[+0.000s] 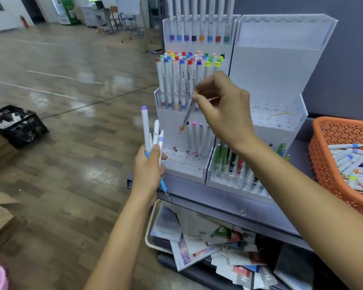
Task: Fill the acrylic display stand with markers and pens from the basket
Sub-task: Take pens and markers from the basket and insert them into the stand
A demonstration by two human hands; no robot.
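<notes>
In front of the stand, on its bottom left tier, my right hand pinches a marker between thumb and fingertips, tilted with its orange tip pointing down and left, above the row of open holes. I hold it high on the barrel, I think, so the low end stays free to find a hole and my knuckles stay clear of the full middle tier just behind. My left hand is closed round a bundle of spare markers, upright and fanned, with a blue pen sticking out below the fist; keeping them just beside the stand means each next one is a short reach away, rather than a trip back to the basket. That basket sits at my right on the same shelf, with many markers lying loose in it. A few pastel markers already stand in the bottom tier, so I judge this row is only begun. The right-hand stand holds green, black and red pens in its lowest tier, while its upper tiers look bare. The marker needs bringing upright before it will slide into a hole; at this slant it would likely catch on the rim.
</notes>
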